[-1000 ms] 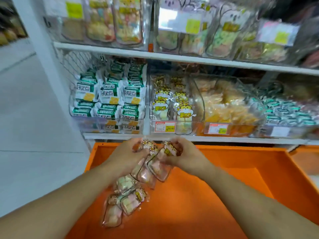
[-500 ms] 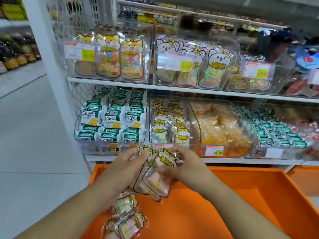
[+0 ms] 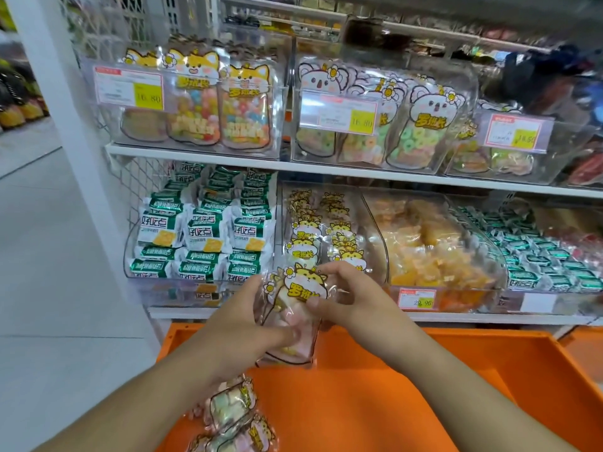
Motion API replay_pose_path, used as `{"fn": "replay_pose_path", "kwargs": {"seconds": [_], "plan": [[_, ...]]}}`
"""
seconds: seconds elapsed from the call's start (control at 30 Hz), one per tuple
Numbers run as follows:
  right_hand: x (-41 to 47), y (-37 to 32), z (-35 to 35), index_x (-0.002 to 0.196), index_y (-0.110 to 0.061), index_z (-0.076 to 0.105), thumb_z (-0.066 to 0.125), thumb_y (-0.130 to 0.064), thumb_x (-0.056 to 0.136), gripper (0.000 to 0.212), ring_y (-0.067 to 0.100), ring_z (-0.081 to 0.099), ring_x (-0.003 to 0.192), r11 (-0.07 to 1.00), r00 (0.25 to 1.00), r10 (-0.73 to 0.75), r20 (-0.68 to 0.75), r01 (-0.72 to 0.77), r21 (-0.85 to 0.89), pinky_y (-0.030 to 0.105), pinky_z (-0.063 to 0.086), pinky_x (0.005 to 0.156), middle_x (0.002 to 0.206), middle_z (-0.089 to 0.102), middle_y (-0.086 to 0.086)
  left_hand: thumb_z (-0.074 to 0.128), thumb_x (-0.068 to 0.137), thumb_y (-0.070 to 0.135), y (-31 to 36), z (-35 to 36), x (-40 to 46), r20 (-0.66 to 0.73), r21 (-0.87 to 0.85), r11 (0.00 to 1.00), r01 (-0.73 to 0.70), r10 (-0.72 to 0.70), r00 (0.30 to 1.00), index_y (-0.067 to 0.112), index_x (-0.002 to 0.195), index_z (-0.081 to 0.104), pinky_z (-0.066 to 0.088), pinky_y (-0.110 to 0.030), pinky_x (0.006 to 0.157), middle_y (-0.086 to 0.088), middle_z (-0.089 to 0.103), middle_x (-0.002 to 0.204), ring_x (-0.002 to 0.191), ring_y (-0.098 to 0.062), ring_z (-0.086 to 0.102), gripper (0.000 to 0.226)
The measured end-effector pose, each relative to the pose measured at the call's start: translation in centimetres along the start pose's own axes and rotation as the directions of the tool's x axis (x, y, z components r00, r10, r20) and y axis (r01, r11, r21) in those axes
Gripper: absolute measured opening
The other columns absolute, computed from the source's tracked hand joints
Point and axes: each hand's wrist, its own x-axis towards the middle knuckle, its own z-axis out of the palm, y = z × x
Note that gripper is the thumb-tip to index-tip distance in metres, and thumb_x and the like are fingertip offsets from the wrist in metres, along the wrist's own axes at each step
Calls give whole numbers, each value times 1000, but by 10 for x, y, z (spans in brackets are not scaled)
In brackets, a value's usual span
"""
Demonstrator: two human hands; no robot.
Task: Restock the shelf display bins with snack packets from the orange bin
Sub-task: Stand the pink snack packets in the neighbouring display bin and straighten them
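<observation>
My left hand [image 3: 241,324] and my right hand [image 3: 350,295] both grip a small stack of clear snack packets [image 3: 301,290] with a yellow cartoon animal on top and pastel sweets inside. I hold the stack upright just in front of the lower shelf's clear display bin [image 3: 375,223], which holds several of the same packets in two rows. Below lies the orange bin [image 3: 424,386]. A few more packets [image 3: 233,409] lie loose at its left end, under my left forearm.
To the left, a clear bin holds green-and-white biscuit packs [image 3: 199,236]. Right of the target bin are orange sweets [image 3: 434,249] and small green packs [image 3: 535,256]. The upper shelf [image 3: 293,164] carries bins of larger sweet bags. The white shelf post [image 3: 75,125] borders the grey floor.
Both hands have lifted the packet stack out of the orange bin and up toward the lower shelf bin. My view has tilted upward, showing more of the upper shelves.
</observation>
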Motion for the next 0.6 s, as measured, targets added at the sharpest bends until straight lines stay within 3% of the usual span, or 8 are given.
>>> {"fn": "replay_pose_path", "kwargs": {"seconds": [0.07,0.17,0.23,0.3,0.4,0.5,0.6], "plan": [[5,-2,-2,126,-39,63,76,-38,95,33,25,67,103,998,1000,-6,-29,8,65,40,56,92,114,64,9,91,52,62,0,-3,4,-24,-2,1000,-12,12,1000,53,149,38,46,-44,111,24,57,143,133,-7,54,111],[28,-4,-13,115,-29,69,65,-25,103,13,20,68,93,991,983,-73,-168,90,95,41,55,84,107,72,5,94,66,44,1,-8,8,-72,-62,998,-16,12,997,55,137,45,41,-35,104,27,62,124,118,0,55,87],[55,-4,-21,116,-29,68,64,-20,102,17,8,63,90,985,962,-144,-234,117,-128,24,50,81,105,70,-6,94,62,48,-1,-12,12,-99,-53,999,0,-5,995,50,152,36,39,-38,110,22,57,137,125,-3,51,107],[84,-10,-23,128,-28,65,71,-23,98,31,6,58,108,904,955,-231,-189,139,-403,18,44,91,120,66,-10,95,64,46,-3,-15,16,-130,-62,998,16,-24,991,45,155,33,41,-37,107,23,58,131,118,-1,54,111],[125,-15,-17,140,-33,58,80,-44,87,59,21,43,133,724,973,-221,-59,123,-679,39,37,112,138,60,-8,92,78,30,-8,-19,21,-184,-76,997,31,-45,982,44,160,25,38,-32,95,34,44,104,97,5,50,107],[154,-12,-13,144,-39,54,81,-55,80,71,30,39,135,604,992,-129,-12,69,-794,47,29,113,145,58,-7,91,78,33,-8,-26,23,-209,-39,998,52,-59,976,46,161,19,38,-33,93,34,38,101,101,-4,51,111],[166,-8,-10,149,-38,50,82,-53,79,78,33,38,137,520,997,-76,22,59,-852,49,26,115,146,57,-2,92,76,35,-10,-33,26,-219,-49,997,62,-71,973,44,162,19,38,-35,100,35,40,103,104,-2,51,114]]}}
